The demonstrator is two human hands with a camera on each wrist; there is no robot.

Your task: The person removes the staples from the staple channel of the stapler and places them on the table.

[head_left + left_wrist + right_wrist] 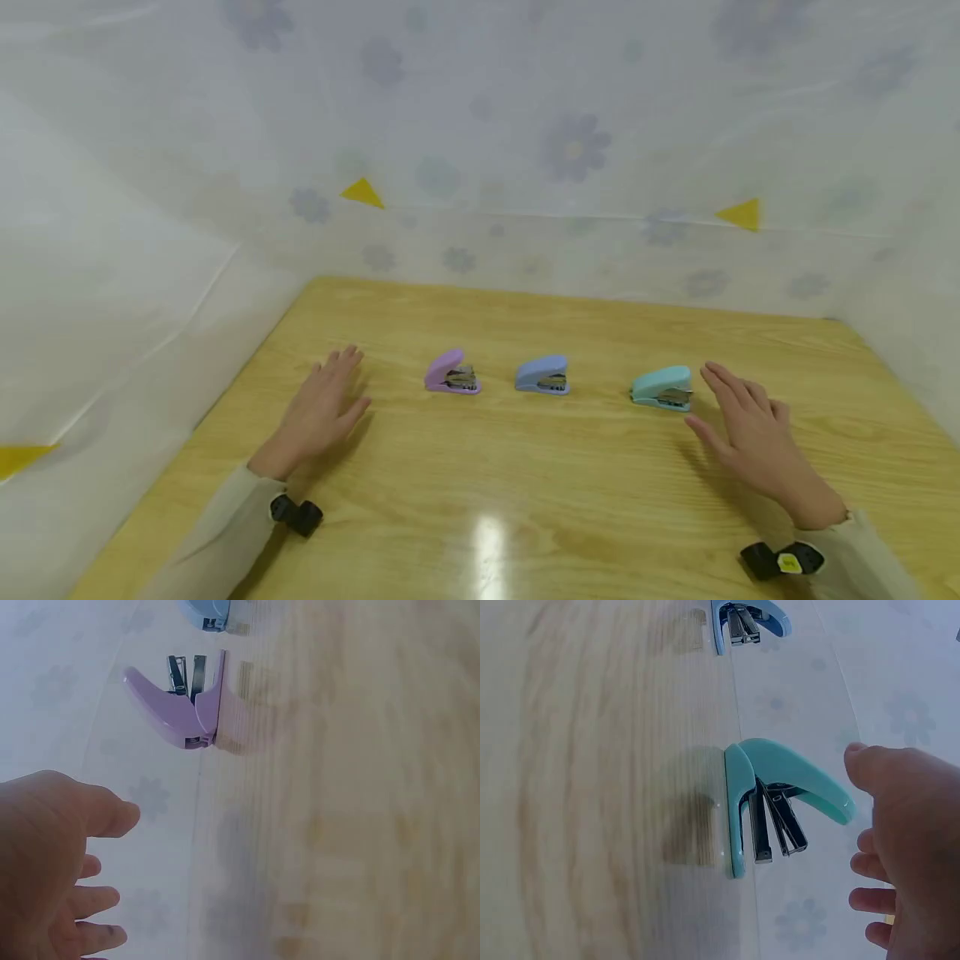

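Three small staplers stand in a row on the wooden table [525, 483]: a purple stapler [451, 372] [180, 705] at the left, a blue stapler [543, 375] [748, 618] [207, 613] in the middle, a teal stapler [663, 388] [772, 799] at the right. My left hand [324, 408] [56, 870] hovers open, fingers spread, to the left of the purple stapler and touches nothing. Just right of the teal stapler my right hand [750, 433] [904, 847] is open too, its fingertips close to the stapler and apart from it.
A white sheet with pale flowers [570, 150] and yellow triangles [363, 193] walls the table at the back and both sides. The table's left edge [225, 392] runs near my left arm. Black wrist mounts [296, 513] sit on both sleeves.
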